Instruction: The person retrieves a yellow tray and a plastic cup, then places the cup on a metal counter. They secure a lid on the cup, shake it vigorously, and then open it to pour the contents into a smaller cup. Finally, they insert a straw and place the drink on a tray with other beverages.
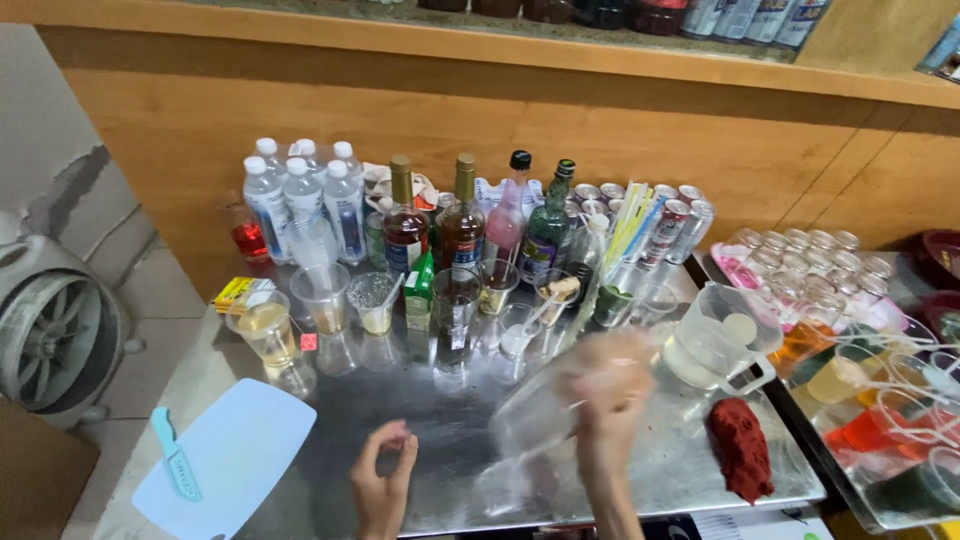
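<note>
From the head view, our right hand (612,400) kept its grip clamped on a blurred clear plastic cup (545,405), tilted above the steel tabletop (450,440). Our left hand (385,475) hovered empty, fingers loosely curled, near the white cutting board (240,450).

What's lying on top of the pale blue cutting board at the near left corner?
A teal-handled knife lies on the cutting board, near its left edge. The rest of the board's top is bare. What is beneath the board is hidden.
</note>
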